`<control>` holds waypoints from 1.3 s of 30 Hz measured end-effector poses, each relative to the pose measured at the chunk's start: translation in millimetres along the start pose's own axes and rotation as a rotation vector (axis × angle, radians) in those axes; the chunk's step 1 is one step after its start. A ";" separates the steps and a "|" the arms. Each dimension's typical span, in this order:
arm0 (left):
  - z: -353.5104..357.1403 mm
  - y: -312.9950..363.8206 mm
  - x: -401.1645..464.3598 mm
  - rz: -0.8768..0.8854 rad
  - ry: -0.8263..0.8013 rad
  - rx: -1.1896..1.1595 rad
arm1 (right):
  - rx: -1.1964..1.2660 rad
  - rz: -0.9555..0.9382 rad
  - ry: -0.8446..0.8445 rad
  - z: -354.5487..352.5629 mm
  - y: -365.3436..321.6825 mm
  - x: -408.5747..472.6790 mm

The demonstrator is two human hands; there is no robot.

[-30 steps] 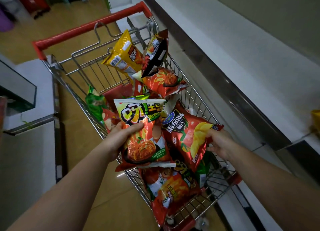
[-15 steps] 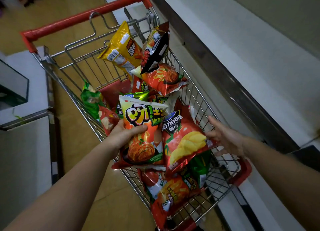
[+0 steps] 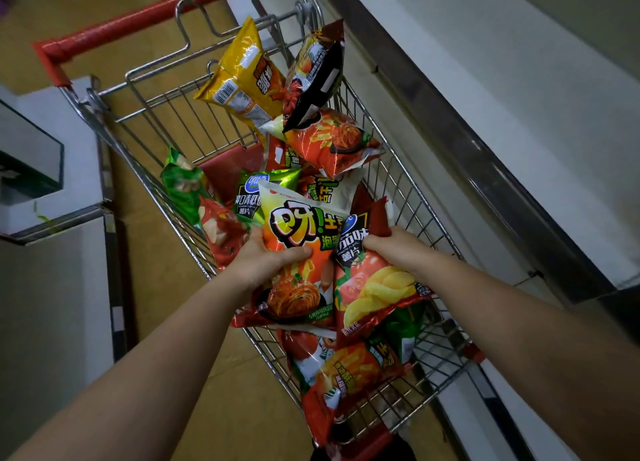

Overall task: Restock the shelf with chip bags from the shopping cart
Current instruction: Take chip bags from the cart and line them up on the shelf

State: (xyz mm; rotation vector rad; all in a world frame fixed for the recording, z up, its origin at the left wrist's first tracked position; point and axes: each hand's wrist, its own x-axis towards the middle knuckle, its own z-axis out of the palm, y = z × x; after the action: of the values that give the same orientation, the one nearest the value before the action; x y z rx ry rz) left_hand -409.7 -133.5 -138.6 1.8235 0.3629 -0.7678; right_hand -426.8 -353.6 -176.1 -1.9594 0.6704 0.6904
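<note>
Both hands in the cart, a bag in each.
Loose bags crowd the wire shopping cart (image 3: 398, 190) beside the white shelf (image 3: 519, 121); left hand (image 3: 263, 263) grips the orange kimchi-flavour chip bag (image 3: 298, 249), right hand (image 3: 394, 249) pinches the red tomato chip bag (image 3: 374, 287).

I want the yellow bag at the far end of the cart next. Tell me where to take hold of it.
Take the yellow bag by its upper sealed edge, coming from above. It stands tilted against the cart's wire wall, top corner free and raised; its lower end is wedged among other bags, and the black bag crowds its right side.
</note>
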 end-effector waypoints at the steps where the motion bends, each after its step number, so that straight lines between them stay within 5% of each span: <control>1: 1.5 -0.2 -0.2 0.001 0.002 -0.010 | 0.052 0.015 -0.014 2.0 0.8 1.2; 11: 13.6 6.1 -18.4 0.092 0.093 0.019 | 0.087 0.002 0.140 8.7 12.6 -3.1; 21: 14.8 45.0 -86.6 0.256 0.270 0.045 | 0.116 -0.310 0.273 -26.2 -21.8 -54.0; 31: 0.6 101.1 -147.3 0.555 0.491 -0.116 | 0.115 -0.618 0.505 -75.8 -82.6 -151.6; 39: -39.5 149.7 -171.1 0.810 0.491 -0.122 | 0.150 -0.724 0.772 -86.3 -130.6 -220.0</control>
State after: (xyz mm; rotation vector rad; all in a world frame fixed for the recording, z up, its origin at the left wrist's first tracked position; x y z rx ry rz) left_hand -437.6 -135.0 90.5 1.8103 -0.0408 0.2596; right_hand -472.1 -335.9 89.5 -2.1005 0.3688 -0.5689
